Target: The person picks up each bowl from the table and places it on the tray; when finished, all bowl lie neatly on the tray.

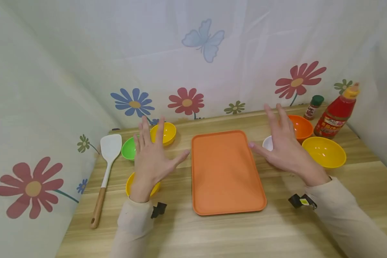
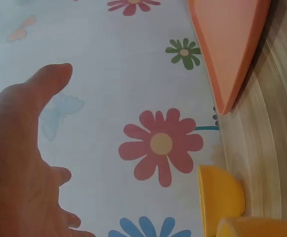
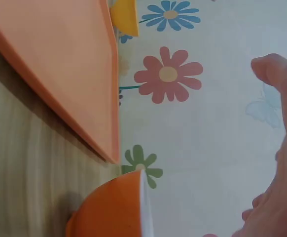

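Note:
My left hand (image 1: 152, 157) hovers over the left side of the table with its fingers spread, holding nothing. It partly hides a green bowl (image 1: 127, 148) and a near yellow bowl (image 1: 130, 184); a second yellow bowl (image 1: 168, 133) sits just beyond the fingertips. On the right, my other hand (image 1: 285, 148) is also raised, fingers extended and thumb out to the side. Behind it show a small bowl with a white inside (image 1: 267, 143), orange outside in the right wrist view (image 3: 116, 207), and an orange bowl (image 1: 301, 127). An orange tray (image 1: 227, 173) lies flat between the hands.
A white spatula (image 1: 110, 148) with a wooden handle lies at the far left. At right stand a large yellow bowl (image 1: 324, 152), a red sauce bottle (image 1: 335, 116) and a small green-capped jar (image 1: 313, 107). A flowered curtain (image 1: 213, 79) hangs behind the table.

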`<state>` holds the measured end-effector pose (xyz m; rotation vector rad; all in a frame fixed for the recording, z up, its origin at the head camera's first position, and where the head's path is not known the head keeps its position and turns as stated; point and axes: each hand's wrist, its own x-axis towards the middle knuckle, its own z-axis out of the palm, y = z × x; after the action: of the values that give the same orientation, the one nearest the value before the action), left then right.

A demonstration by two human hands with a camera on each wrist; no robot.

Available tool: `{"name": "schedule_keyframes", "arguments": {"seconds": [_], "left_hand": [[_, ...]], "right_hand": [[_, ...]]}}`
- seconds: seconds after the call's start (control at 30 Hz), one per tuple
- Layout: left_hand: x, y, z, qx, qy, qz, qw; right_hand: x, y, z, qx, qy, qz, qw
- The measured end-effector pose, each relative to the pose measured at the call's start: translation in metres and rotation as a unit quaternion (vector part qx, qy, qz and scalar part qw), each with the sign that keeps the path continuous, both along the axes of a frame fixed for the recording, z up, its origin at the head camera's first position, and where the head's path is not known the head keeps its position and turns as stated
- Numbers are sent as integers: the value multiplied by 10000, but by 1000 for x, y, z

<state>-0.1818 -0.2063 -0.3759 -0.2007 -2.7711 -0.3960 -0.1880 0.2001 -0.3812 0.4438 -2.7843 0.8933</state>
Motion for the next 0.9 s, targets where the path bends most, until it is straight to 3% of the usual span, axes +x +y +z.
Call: {"name": "schedule_keyframes", "arguments": {"seconds": [0.2, 0.4, 0.6, 0.9], "left_hand": [[18, -22, 6, 868, -94, -3, 9962], [41, -42, 10, 1763, 8, -91, 9843], [57, -60, -1, 2113, 126, -162, 9772], [77, -85, -28, 2409, -154, -105, 9704]], "right_hand": [[11, 8, -4, -864, 78, 186, 9961], [28, 13, -11, -1551, -76, 301, 9874], [43, 15, -23, -2049, -64, 616, 9768], [58, 14, -48, -2496, -279, 1013, 9626]]}}
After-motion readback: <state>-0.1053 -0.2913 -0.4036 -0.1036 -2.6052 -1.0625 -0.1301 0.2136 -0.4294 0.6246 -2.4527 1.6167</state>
